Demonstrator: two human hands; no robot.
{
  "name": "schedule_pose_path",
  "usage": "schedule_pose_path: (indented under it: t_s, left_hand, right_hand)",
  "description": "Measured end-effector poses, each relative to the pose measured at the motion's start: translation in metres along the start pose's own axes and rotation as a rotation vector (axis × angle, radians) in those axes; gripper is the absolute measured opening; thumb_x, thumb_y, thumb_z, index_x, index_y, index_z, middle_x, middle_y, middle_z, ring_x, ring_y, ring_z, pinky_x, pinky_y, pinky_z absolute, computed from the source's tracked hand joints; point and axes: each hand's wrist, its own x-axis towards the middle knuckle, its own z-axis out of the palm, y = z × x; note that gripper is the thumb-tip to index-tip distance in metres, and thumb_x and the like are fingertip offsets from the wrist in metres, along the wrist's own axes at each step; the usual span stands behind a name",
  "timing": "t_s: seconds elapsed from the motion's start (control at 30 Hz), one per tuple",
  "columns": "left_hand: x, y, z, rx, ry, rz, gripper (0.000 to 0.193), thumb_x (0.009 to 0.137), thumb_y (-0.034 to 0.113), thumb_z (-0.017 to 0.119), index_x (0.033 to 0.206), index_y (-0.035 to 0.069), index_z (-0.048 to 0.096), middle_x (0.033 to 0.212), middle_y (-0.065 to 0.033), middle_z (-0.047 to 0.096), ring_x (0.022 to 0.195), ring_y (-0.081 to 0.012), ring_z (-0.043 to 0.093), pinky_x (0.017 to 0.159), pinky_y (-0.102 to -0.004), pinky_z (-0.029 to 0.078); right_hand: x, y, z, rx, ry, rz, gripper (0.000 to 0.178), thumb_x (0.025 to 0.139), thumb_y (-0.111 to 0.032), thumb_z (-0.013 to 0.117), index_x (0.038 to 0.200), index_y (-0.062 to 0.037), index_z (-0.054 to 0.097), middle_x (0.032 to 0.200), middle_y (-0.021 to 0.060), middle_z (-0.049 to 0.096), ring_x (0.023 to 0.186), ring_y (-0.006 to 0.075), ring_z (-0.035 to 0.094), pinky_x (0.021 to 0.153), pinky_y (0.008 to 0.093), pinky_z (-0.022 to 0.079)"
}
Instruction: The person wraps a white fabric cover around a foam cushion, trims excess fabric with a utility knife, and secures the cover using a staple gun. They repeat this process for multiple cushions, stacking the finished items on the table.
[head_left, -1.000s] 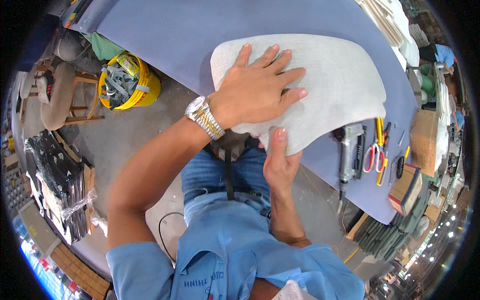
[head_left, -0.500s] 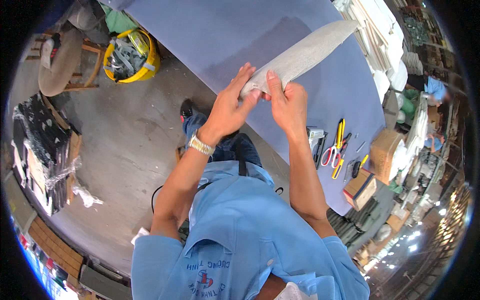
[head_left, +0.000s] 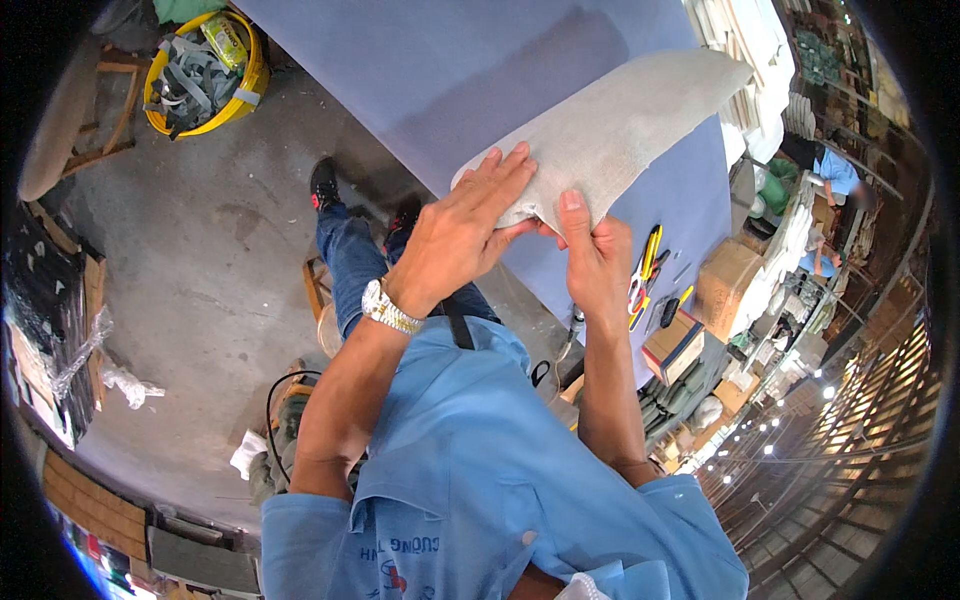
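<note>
A light grey panel with a fabric-like face (head_left: 640,120), long and tapering toward its far right end, is held over the blue-grey table (head_left: 350,60). My left hand (head_left: 460,235) lies across its near left end, fingers stretched along the upper face and thumb at the near edge. My right hand (head_left: 597,262) pinches the same near edge, thumb on top and the other fingers beneath, mostly hidden. Between the two thumbs the material looks folded at a small corner. Right of my right hand lie scissors with red and white handles (head_left: 634,293) and a yellow-and-black cutter (head_left: 650,248).
A small cardboard box (head_left: 672,346) and a larger one (head_left: 724,287) stand at the right. White stacked sheets (head_left: 760,60) line the table's far right. A yellow tub (head_left: 259,78) of grey strips stands on the floor at left. Other people (head_left: 838,172) are far right.
The panel has turned so that more of its broad face shows. Both hands keep hold of its near end, and the left fingers lie further over it. The view has shifted.
</note>
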Motion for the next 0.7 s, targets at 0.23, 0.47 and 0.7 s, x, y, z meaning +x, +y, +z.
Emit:
schedule_pose_path:
  t_s: [0.23,0.47,0.7]
  left_hand:
    - [0.002,-0.001,0.002,-0.023,0.136,0.062,0.060,0.083,0.006,0.078,0.139,0.006,0.060,0.144,-0.0161,0.060,0.133,-0.0337,0.057,0.107,-0.0402,0.052]
    - [-0.004,-0.003,0.009,0.112,0.222,0.138,0.050,0.083,0.000,0.076,0.132,0.006,0.067,0.140,-0.0154,0.063,0.128,-0.0332,0.062,0.101,-0.0395,0.056]
    - [-0.013,-0.003,0.030,0.152,0.333,0.197,0.053,0.076,0.002,0.081,0.127,0.013,0.071,0.140,-0.0093,0.064,0.127,-0.0326,0.063,0.101,-0.0407,0.058]
  right_hand:
    - [0.013,0.039,0.008,0.147,-0.074,-0.125,0.043,0.105,-0.038,0.059,0.084,-0.0025,0.070,0.066,-0.0002,0.060,0.062,0.0069,0.052,0.055,0.0283,0.039]
    - [0.020,0.056,0.017,0.252,-0.096,-0.244,0.034,0.104,-0.033,0.063,0.089,-0.0035,0.072,0.069,0.0003,0.062,0.061,0.0080,0.055,0.055,0.0276,0.041]
    - [0.016,0.078,0.014,0.198,-0.094,-0.356,0.032,0.104,-0.027,0.063,0.083,-0.0034,0.071,0.065,0.0010,0.062,0.058,0.0086,0.055,0.052,0.0280,0.041]
